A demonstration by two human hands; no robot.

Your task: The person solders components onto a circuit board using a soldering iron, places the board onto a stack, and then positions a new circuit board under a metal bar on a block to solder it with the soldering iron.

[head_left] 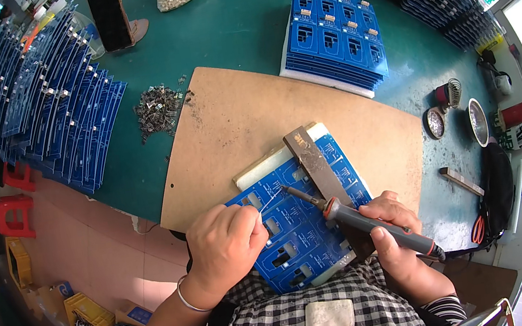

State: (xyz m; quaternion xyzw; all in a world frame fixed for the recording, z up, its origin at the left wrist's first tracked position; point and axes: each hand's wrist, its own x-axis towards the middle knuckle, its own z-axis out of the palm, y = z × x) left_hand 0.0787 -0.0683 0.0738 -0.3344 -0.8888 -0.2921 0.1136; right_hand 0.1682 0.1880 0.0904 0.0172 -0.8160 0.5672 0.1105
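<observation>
Left to right. Blue boards (43, 108) stand fanned at the table's far left, with a heap of small metal parts (158, 109) beside them. The left hand (222, 243) is clenched, pinching a thin solder wire (271, 200) that reaches to the blue circuit panel (300, 221) lying on the brown work board (234, 120). A metal bar (314, 163) lies across the panel. The right hand (389, 228) grips a soldering iron (364, 222), tip meeting the wire. The panel looks light, stiff and thin; it is best held by its edges. The iron should be held only by its handle. A stack of blue panels (334, 41) sits behind.
</observation>
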